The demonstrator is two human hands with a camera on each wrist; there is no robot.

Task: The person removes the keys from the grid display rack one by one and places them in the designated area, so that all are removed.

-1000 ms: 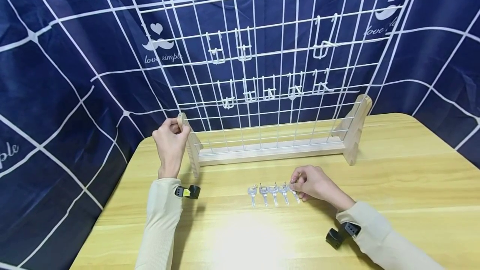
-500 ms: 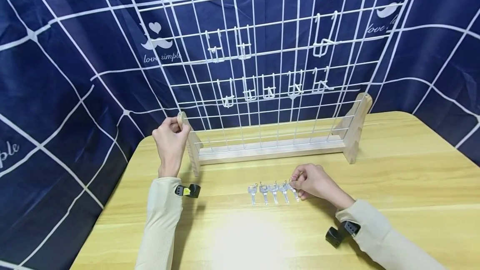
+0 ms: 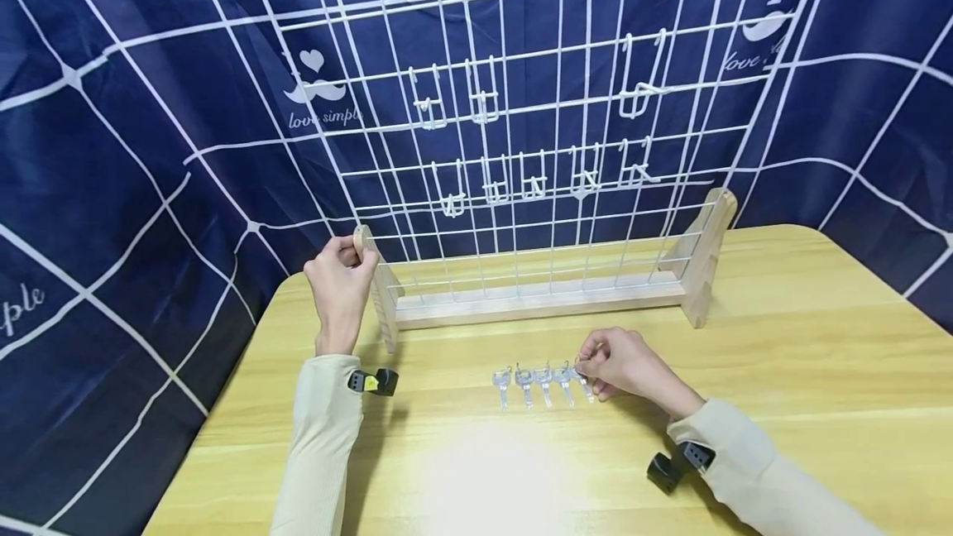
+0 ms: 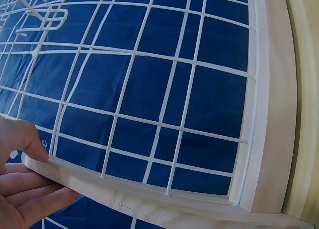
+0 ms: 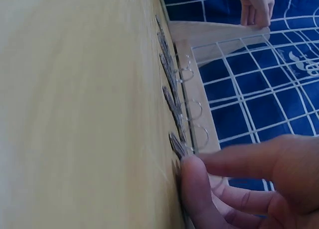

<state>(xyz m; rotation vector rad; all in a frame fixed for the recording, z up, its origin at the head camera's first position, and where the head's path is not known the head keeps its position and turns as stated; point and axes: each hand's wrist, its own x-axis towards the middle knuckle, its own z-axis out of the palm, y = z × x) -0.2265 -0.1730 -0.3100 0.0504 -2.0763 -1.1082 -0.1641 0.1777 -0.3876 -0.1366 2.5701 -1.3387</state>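
Observation:
At the rack's left end, my left hand (image 3: 342, 288) grips the top of the wooden side support (image 3: 385, 304). The left wrist view shows the thumb on one face of that wood (image 4: 99, 189) and the fingers on the other. My right hand (image 3: 629, 366) pinches the rightmost of several clear-looking keys at its ring end, low over the table; its fingertips cover part of that key (image 3: 586, 390). The other keys lie in a row to its left, including the leftmost key (image 3: 502, 387). Small wire rings (image 5: 200, 134) stand up from the keys in the right wrist view.
The white wire grid rack stands on a wooden base bar (image 3: 536, 303) behind the keys, with a second side support (image 3: 707, 263) at right. Several white wire hooks (image 3: 486, 110) hang on it. A blue patterned curtain (image 3: 134, 271) encloses the wooden table (image 3: 819, 370).
Both hands stay in place, the left on the support and the right at the rightmost key. Only the right fingertips and that key have shifted very slightly.

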